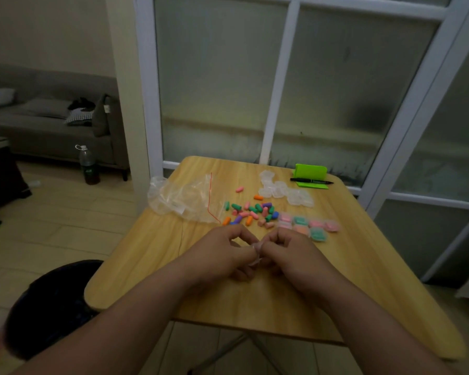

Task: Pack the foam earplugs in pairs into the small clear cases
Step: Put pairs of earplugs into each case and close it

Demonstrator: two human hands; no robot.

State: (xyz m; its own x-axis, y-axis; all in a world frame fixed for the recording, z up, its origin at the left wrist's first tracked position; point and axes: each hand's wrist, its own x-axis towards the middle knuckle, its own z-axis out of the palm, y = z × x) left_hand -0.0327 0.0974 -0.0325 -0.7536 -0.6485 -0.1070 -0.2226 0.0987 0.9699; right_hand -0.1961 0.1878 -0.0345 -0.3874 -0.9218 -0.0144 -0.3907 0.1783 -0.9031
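My left hand [225,253] and my right hand [287,251] meet over the middle of the wooden table [152,272], both pinching one small clear case [256,254] between their fingertips. What is inside the case is hidden by my fingers. A loose pile of coloured foam earplugs [251,211] lies just beyond my hands. To its right sit several filled cases [309,226] holding pink, green and orange plugs. Further back is a heap of empty clear cases [284,190].
A crumpled clear plastic bag [182,197] with a red strip lies at the left of the pile. A green holder [310,173] and a black marker [312,181] sit at the far right edge. A dark stool [52,301] stands left of the table.
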